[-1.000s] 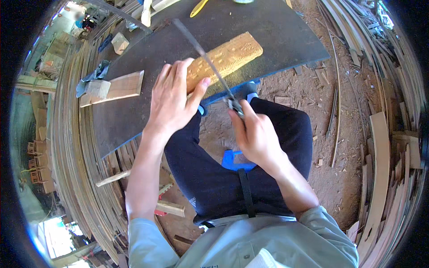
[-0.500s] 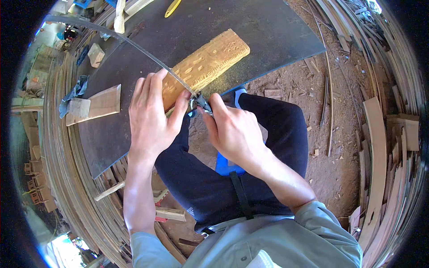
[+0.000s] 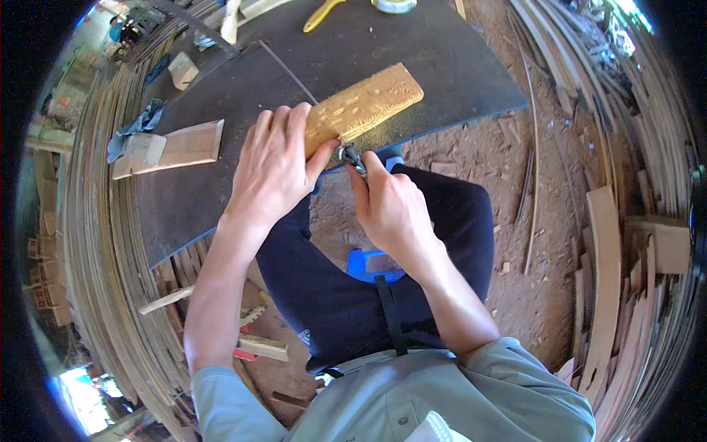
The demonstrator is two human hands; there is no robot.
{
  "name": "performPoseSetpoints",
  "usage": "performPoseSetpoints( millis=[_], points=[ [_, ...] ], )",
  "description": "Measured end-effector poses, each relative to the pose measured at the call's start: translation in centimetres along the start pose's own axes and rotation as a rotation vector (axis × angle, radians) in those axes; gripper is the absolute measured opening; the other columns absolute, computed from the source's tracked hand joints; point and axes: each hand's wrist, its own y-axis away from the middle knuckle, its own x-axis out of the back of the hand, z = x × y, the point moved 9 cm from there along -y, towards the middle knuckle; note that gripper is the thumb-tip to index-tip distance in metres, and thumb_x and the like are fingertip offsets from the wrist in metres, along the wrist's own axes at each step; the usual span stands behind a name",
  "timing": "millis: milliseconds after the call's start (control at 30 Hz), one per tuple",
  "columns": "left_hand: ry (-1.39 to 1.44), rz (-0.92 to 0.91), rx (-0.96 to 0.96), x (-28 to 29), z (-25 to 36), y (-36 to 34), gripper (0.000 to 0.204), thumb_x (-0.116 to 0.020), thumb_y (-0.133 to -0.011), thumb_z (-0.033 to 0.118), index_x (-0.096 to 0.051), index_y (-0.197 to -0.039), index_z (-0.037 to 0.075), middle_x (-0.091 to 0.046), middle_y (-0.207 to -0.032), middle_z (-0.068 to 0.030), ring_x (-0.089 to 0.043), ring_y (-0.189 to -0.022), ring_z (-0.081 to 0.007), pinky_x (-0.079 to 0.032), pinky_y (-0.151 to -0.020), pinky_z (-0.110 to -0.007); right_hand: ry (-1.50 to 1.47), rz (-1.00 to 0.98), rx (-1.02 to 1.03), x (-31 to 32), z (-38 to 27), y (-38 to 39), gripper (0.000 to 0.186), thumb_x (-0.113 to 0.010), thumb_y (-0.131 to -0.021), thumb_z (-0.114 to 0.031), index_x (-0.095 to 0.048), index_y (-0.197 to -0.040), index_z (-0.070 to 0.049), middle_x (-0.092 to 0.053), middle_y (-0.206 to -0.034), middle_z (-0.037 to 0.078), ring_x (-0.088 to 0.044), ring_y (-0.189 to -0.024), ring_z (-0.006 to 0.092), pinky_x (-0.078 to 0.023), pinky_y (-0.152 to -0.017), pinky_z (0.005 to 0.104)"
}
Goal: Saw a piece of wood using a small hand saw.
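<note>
A yellowish wooden block (image 3: 379, 99), its surface covered in small cut marks, lies slantwise on the dark tabletop. My left hand (image 3: 272, 162) grips its near-left end, fingers laid over the top and thumb along the near side. In my right hand (image 3: 394, 199) is the dark grip of a thin-bladed saw (image 3: 289, 72). The narrow blade runs across the block just beside my left thumb and shows beyond the far edge. My right fingers are closed round the grip, close to the block's near edge; most of the grip is hidden in them.
Fine yellow dust lies near the block on the dark table (image 3: 471, 81). A flat board (image 3: 191, 147) with a dark cloth (image 3: 136, 129) sits at left. A yellow-handled brush (image 3: 324, 15) and a round tin (image 3: 394, 6) are at the far edge. Stacked planks (image 3: 605, 280) stand at right.
The saw blade has changed angle, from a broad strip to a thin line across the block. Block and hands appear further right as the view shifted; the tin has come into view.
</note>
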Motion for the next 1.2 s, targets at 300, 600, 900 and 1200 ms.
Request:
performPoseSetpoints(
  millis=[300, 600, 900, 1200],
  points=[
    [-0.036, -0.122, 0.005, -0.8, -0.3, -0.2, 0.048, -0.063, -0.106, 0.038, -0.056, -0.125, -0.005, -0.066, -0.112, -0.0253, -0.066, -0.110, -0.0406, -0.057, -0.096, -0.048, 0.090, 0.104, 0.013, 0.3, -0.7, 0.6, 0.033, -0.053, -0.111, -0.032, -0.056, -0.097, -0.002, -0.067, -0.069, 0.029, -0.069, -0.068, 0.0526, -0.056, -0.063, 0.0620],
    [-0.076, -0.055, -0.034, -1.2, -0.4, -0.1, 0.049, -0.063, -0.105, 0.039, -0.057, -0.120, -0.008, -0.069, -0.109, -0.0258, -0.067, -0.106, -0.0375, -0.059, -0.095, -0.046, 0.135, 0.083, -0.005, 0.1, -0.2, 0.4, 0.038, -0.050, -0.112, -0.036, -0.058, -0.099, -0.001, -0.070, -0.080, 0.033, -0.070, -0.083, 0.0547, -0.057, -0.076, 0.0631],
    [-0.083, -0.126, -0.041, -1.8, -0.1, -0.6, 0.055, -0.058, -0.109, 0.045, -0.058, -0.123, -0.008, -0.069, -0.108, -0.0260, -0.069, -0.105, -0.0371, -0.061, -0.094, -0.047, 0.138, 0.023, -0.047, 0.0, 2.8, 5.9, 0.037, -0.051, -0.112, -0.034, -0.059, -0.104, 0.000, -0.068, -0.078, 0.033, -0.068, -0.078, 0.0552, -0.055, -0.071, 0.0637],
    [-0.033, -0.135, 0.009, -1.5, -0.3, 0.0, 0.063, -0.053, -0.111, 0.051, -0.055, -0.134, -0.007, -0.068, -0.121, -0.0262, -0.066, -0.116, -0.0382, -0.054, -0.105, -0.049, -0.036, -0.031, -0.117, 3.1, 5.2, 15.6, 0.024, -0.060, -0.110, -0.021, -0.057, -0.100, 0.001, -0.062, -0.071, 0.031, -0.065, -0.074, 0.0527, -0.047, -0.058, 0.0565]
  ],
)
